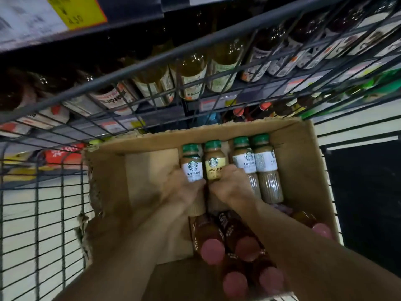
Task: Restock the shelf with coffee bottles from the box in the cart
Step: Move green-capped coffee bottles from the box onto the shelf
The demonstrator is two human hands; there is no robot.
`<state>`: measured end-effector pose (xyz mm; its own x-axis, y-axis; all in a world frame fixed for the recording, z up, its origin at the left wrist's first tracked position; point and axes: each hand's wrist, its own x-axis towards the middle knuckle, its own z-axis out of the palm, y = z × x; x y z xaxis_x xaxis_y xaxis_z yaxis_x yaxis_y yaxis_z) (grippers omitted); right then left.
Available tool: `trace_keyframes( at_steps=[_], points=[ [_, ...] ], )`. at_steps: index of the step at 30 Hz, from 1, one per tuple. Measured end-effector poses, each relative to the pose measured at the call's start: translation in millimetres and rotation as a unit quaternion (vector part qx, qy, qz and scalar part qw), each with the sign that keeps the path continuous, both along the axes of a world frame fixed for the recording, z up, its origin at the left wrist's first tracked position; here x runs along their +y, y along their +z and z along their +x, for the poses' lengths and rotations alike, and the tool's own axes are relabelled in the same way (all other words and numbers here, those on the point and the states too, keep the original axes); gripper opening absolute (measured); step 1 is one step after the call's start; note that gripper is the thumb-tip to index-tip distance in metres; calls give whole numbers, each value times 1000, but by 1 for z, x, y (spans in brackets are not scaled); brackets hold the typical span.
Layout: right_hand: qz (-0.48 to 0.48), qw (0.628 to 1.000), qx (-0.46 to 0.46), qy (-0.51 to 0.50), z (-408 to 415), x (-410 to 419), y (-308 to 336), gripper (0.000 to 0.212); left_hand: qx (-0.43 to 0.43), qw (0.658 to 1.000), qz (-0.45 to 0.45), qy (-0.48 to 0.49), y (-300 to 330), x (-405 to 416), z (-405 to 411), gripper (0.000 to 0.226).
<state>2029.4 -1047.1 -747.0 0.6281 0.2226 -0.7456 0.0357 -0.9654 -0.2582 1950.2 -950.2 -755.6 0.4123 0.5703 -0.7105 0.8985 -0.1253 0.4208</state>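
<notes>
Both hands are down in the cardboard box (312, 161) inside the wire cart (43, 213), and each has a green-capped coffee bottle: the left hand (184, 190) curls round the white-labelled caffe latte bottle (192, 164), the right hand (230, 185) round the yellow-labelled cheese latte bottle (213, 162), the two bottles touching side by side. Just right of the right hand lie two more white-labelled latte bottles (258, 164) against the box wall, while under and between the forearms sit dark bottles with pink caps (212, 250). Beyond the hands, past the cart's rim, the shelf (217, 103) carries rows of other bottled drinks (191, 74).
</notes>
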Motion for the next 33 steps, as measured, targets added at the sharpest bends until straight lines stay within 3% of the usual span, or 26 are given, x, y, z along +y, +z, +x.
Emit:
trace_keyframes(
  at_steps=[3,7,12,20,24,28,33],
  points=[
    [38,999,18,-12,2,-7,7,30,-1,1000,7,1,13,1,-8,25],
    [90,996,22,-20,-11,-9,41,24,-26,999,24,12,49,6,-19,48],
    [149,987,15,-60,-40,-12,108,27,-75,995,64,-28,124,17,-45,51],
    [254,962,-64,-83,-81,13,241,54,-155,985,72,10,246,53,-91,57],
    [308,940,-100,-106,-105,32,306,57,-228,968,100,38,319,73,-112,48],
    [332,925,-155,-100,-131,59,373,47,-304,944,113,56,389,99,-142,49],
    [384,897,-209,-62,-163,105,453,61,-393,903,159,74,465,139,-182,45]
  ],
)
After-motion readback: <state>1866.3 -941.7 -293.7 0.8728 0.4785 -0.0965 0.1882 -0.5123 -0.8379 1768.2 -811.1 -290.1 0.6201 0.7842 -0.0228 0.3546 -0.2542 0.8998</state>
